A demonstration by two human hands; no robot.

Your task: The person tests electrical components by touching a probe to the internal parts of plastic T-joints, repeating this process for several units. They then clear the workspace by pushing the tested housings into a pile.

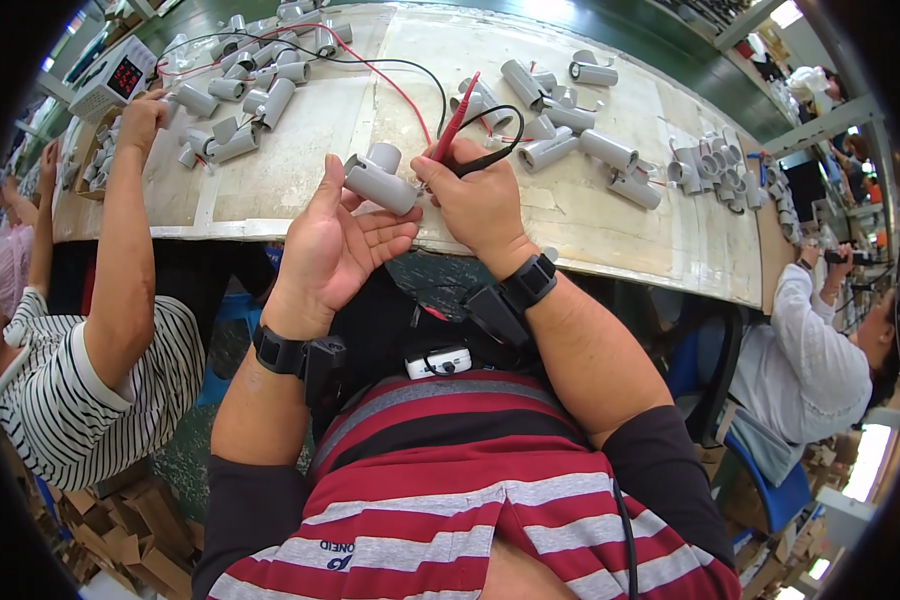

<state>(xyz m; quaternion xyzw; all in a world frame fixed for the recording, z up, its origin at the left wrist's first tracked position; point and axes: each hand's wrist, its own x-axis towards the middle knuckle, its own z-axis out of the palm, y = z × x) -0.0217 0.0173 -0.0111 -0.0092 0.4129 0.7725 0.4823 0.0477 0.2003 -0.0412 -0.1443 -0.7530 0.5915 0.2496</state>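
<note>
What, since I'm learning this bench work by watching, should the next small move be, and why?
I'd probably close the left hand gently around the grey fitting to steady it: that palm is open with fingers spread, while the right hand holds the red probe and black probe close to the fitting's right end. Whether they touch it, I can't tell.

Red digits [127, 76] lit on grey box [98, 92], upper L; dk upside-down lettering [338, 548] on red-striped shirt [420, 487].
</note>
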